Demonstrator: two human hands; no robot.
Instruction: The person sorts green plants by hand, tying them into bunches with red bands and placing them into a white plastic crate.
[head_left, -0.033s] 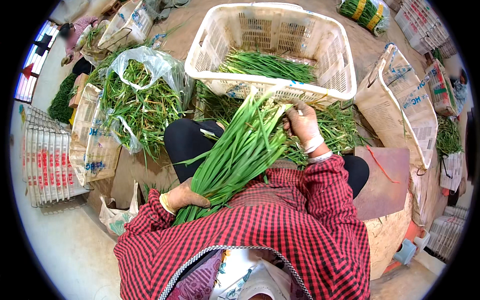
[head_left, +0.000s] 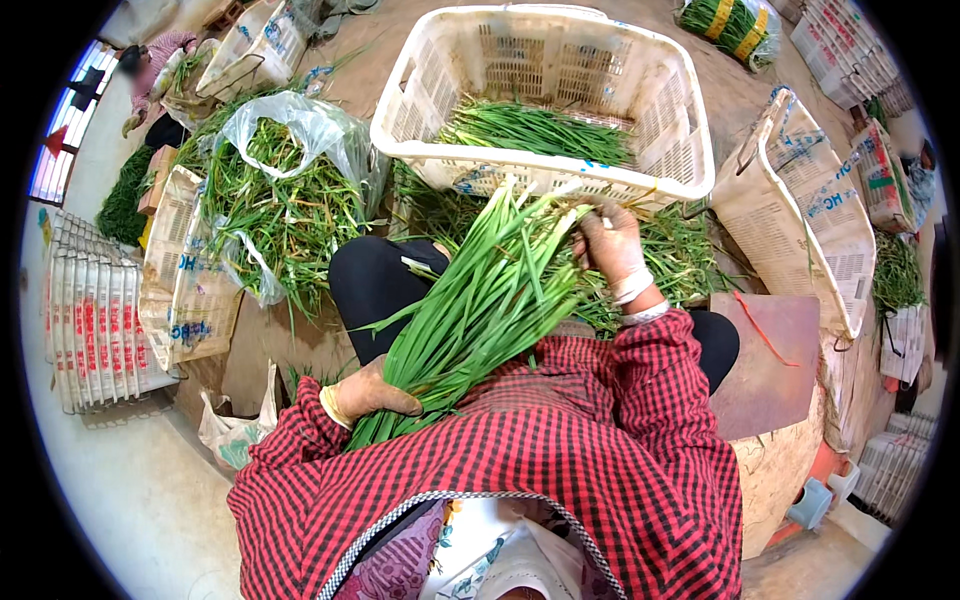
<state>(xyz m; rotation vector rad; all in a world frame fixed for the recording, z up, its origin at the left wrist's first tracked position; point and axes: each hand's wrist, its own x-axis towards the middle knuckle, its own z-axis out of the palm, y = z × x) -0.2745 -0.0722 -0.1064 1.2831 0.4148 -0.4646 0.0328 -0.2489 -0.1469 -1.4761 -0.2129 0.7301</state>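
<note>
A bunch of garlic chives (head_left: 490, 290), long flat green leaves with pale stem ends, lies slanted across my lap. Around its leafy lower end my left hand (head_left: 368, 393) is wrapped, thumb on top. My right hand (head_left: 612, 245) has its fingers curled and pinched at the pale stem ends on the upper right; the fingertips are partly hidden. Both hands wear dirty, tight-fitting gloves. Just beyond the bunch stands a white plastic crate (head_left: 540, 165) with a layer of green chives (head_left: 535, 132) on its bottom.
Loose chives and trimmings (head_left: 680, 255) lie in front of the crate. A plastic bag of chives (head_left: 285, 190) stands left, a white crate (head_left: 815, 210) right. A flat board (head_left: 765, 375) with a red strip lies right of my knee. Another person (head_left: 165, 60) is far left.
My right hand has shifted slightly to the right at the stem ends, and the upper stems have moved a little. My left hand keeps its hold in place.
</note>
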